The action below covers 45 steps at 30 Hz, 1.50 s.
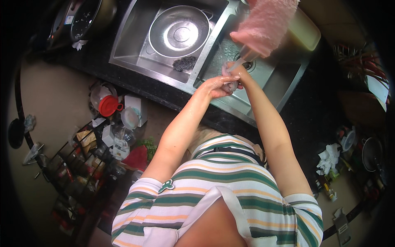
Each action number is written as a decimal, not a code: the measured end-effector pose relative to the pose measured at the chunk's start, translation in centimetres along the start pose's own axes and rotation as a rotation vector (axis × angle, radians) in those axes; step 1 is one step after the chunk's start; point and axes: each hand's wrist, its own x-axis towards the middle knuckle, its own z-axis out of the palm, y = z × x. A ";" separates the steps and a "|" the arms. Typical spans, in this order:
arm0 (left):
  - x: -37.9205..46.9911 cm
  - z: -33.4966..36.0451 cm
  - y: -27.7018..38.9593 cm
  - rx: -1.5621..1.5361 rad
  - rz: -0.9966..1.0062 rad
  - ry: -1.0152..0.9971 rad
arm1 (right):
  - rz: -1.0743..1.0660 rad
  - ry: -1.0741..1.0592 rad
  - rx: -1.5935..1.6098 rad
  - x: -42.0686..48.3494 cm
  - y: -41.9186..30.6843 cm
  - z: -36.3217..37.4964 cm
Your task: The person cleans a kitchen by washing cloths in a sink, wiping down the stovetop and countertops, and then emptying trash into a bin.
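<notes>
My left hand (218, 87), wet, is closed around a translucent, pale pinkish item (230, 86) over the right basin of a steel double sink (262, 81). My right hand (237, 71) meets it from above and holds the upper end of the same item; what it is, I cannot tell. Water runs onto my hands from the spout below a pink fuzzy cloth (265, 27), which covers most of the faucet. The drain (247, 64) lies just beyond my right hand. My right fingers are partly hidden.
A steel wok-shaped pan (179, 32) and a dark scouring pad (184, 64) lie in the left basin. A pale board or tray (304, 29) stands behind the right basin. On the black counter at the upper left is a dark pot (86, 20). A cluttered rack (77, 163) stands at the left.
</notes>
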 end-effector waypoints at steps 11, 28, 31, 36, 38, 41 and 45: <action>-0.2 2.9 -3.3 -1.016 -0.090 -0.725 | -0.056 -0.293 1.341 -7.1 -2.3 0.2; 0.8 2.3 -1.4 0.113 0.069 0.098 | 0.028 -0.189 0.720 0.0 -0.8 -0.8; 2.6 1.2 -2.2 0.552 0.224 0.348 | -0.012 -0.035 0.628 1.6 0.7 0.2; 3.5 -0.9 -1.8 1.308 0.469 0.633 | -0.030 0.256 0.548 3.5 1.2 2.6; 2.7 -0.7 -1.3 1.393 0.503 0.753 | 0.082 0.452 0.558 4.2 1.1 3.3; 2.8 0.3 -0.8 1.550 0.530 0.714 | -0.193 0.709 0.087 6.0 4.1 2.6; 4.1 -2.0 -1.6 1.579 0.703 0.828 | 0.118 0.805 0.333 5.7 2.0 3.9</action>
